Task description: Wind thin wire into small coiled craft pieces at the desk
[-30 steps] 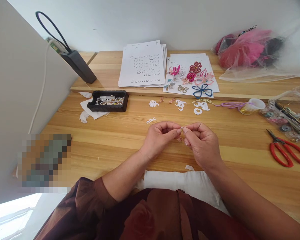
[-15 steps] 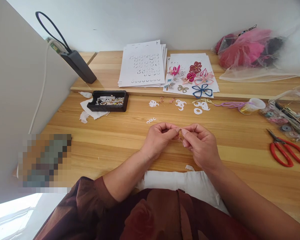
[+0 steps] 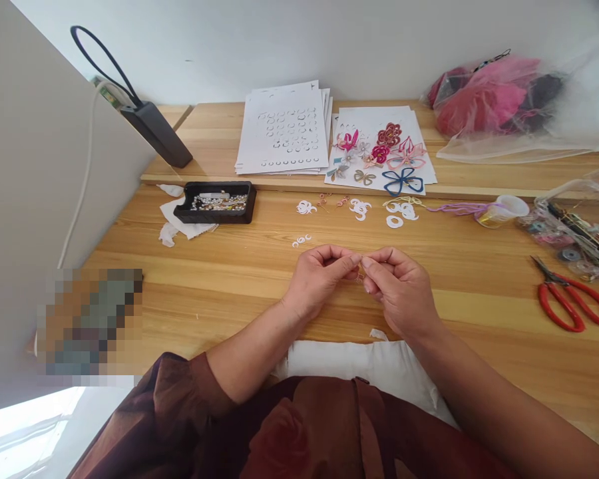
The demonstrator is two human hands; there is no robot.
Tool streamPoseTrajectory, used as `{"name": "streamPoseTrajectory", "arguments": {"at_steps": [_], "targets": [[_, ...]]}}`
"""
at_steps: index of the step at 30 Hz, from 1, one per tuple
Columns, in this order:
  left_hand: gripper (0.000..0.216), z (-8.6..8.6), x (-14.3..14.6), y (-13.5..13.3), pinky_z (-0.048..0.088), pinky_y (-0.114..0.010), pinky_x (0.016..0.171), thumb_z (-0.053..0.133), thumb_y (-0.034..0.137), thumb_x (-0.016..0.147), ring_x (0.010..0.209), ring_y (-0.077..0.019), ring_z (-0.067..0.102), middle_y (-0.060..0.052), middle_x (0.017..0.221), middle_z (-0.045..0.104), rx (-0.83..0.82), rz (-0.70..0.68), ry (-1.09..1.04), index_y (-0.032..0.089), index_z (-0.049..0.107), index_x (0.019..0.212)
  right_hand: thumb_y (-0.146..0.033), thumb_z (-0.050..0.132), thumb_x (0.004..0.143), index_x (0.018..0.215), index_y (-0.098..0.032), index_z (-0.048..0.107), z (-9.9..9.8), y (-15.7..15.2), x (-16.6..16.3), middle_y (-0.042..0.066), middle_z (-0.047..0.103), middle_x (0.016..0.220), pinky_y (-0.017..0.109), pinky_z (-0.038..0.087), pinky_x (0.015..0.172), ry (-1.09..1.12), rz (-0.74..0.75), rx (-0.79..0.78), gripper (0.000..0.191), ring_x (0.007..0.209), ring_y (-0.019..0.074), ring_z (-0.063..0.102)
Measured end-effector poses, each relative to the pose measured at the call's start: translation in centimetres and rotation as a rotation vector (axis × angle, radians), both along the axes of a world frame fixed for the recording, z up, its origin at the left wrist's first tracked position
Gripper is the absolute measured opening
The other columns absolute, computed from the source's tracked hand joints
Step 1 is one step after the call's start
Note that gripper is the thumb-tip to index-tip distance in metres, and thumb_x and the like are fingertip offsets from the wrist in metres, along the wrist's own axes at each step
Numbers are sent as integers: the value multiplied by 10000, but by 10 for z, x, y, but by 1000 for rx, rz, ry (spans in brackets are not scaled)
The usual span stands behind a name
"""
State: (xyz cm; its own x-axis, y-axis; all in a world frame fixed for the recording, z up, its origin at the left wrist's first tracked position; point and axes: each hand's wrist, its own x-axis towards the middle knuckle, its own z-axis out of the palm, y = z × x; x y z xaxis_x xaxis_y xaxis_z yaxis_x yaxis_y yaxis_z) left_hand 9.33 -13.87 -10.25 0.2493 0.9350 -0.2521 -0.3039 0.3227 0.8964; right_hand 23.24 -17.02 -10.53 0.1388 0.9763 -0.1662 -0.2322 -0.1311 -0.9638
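My left hand (image 3: 315, 278) and my right hand (image 3: 403, 285) meet above the middle of the wooden table (image 3: 219, 279). Thumb and forefinger of each are pinched together, and the two pairs of fingertips touch or nearly touch. What they grip is too small to make out. A small pinkish piece (image 3: 360, 279) shows just below the fingertips, partly hidden by the fingers. Beyond my left hand lie small white paper crescents (image 3: 302, 240). Farther back are more white cut-outs (image 3: 360, 209) and a white ring (image 3: 394, 221).
A black bead tray (image 3: 214, 216) stands at the left. Red-handled scissors (image 3: 562, 299) lie right, near a clear box of supplies (image 3: 586, 233) and a white cup (image 3: 509, 209). Behind are stacked paper sheets (image 3: 284, 100), flower ornaments (image 3: 403, 181) and a plastic bag (image 3: 499, 100).
The fingertips have drawn slightly closer, and the tiny spot between them is now covered. Otherwise both hands stay in place.
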Motion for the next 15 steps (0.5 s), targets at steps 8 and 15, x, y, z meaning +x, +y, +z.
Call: {"name": "streamPoseTrajectory", "arguments": {"at_steps": [8, 15], "targets": [[249, 2, 0, 0, 496, -242, 685, 820, 330, 705, 657, -108, 621, -20, 706, 687, 0, 13, 61, 129, 688, 771, -359, 822, 747, 733, -183, 604, 6, 1, -3, -58, 526, 454, 182, 216, 411, 112, -23, -95, 281, 418, 46, 389], [259, 1, 0, -1, 509, -250, 683, 812, 348, 718, 659, -117, 635, -27, 712, 698, 29, 10, 85, 130, 695, 792, -366, 853, 684, 728, -180, 602, 12, 1, -5, -49, 521, 448, 176, 204, 404, 154, -32, -171, 316, 412, 42, 353]]}}
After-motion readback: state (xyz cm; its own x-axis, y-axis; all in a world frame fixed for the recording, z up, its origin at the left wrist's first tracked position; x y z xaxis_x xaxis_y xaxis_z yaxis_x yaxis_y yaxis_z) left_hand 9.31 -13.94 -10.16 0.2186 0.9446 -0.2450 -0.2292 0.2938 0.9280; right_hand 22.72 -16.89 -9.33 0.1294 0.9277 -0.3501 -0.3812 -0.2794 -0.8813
